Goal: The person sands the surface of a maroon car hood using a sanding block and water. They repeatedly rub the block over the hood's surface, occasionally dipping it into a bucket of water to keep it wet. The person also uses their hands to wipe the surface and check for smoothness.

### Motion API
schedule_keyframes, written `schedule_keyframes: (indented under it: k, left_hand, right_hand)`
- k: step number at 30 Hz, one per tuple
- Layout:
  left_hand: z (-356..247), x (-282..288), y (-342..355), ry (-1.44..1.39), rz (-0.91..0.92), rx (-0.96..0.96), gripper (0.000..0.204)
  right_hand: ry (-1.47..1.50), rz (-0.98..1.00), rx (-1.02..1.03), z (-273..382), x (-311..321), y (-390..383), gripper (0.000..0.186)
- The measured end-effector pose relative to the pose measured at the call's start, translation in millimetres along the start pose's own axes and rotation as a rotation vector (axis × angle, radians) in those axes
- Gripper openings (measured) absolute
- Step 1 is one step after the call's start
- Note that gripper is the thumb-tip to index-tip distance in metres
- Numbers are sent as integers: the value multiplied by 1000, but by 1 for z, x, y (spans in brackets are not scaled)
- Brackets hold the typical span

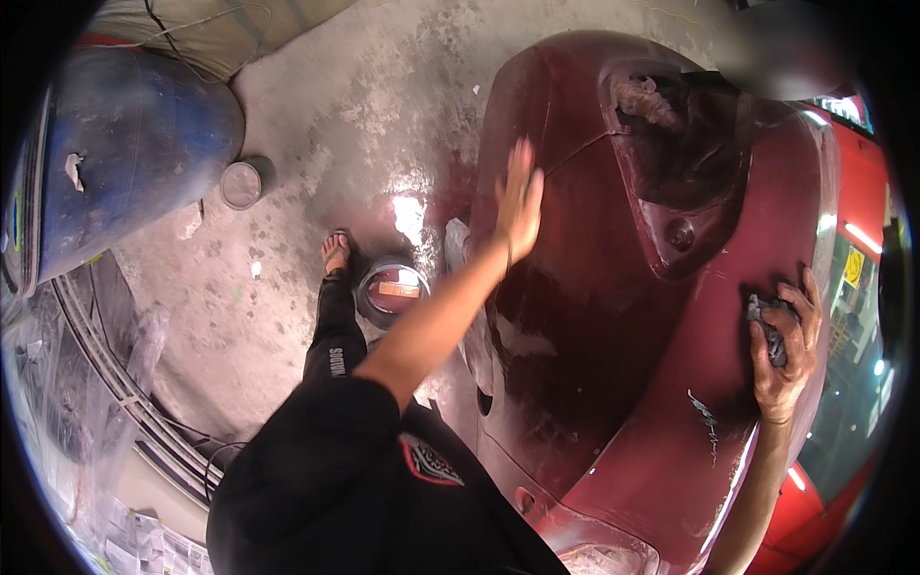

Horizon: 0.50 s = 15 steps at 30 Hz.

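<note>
A large maroon car body panel [575, 335], wet and dull in places, curves away in front of me. My left hand [520, 203] is open with its fingers stretched out, at the panel's left side; whether the palm touches it I cannot tell. On the right side of the panel, my right hand [791, 350] curls around a dark grey crumpled wad [770, 331] and holds it against the surface. The wad could be cloth or a pad; its kind does not show. Pale scratch-like marks [704, 422] lie below this hand.
By my foot stands a bucket [364, 295] of reddish liquid with a tan block in it. A small can [241, 184] sits near a blue panel [144, 144]. Plastic sheeting [67, 412] lies left; a red vehicle [858, 182] is at right. Crumpled brown material [644, 101] fills part of the panel's opening.
</note>
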State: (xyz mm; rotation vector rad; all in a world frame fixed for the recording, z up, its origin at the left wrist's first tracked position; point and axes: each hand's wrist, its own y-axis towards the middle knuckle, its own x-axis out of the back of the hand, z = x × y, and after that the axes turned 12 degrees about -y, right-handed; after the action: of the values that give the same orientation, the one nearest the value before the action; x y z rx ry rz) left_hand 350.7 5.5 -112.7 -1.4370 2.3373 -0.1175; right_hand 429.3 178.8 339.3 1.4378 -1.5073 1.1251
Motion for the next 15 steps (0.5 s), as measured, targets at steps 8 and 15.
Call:
schedule_keyframes:
  k: [8,15]
  left_hand:
    - [12,-18,-75,-93,-67,176,84]
    - [-81,-53,-86,81,-41,-239,83]
  right_hand:
    - [16,-29,-7,1,-3,-4,29]
    - [-76,-231,16,5,-23,8,20]
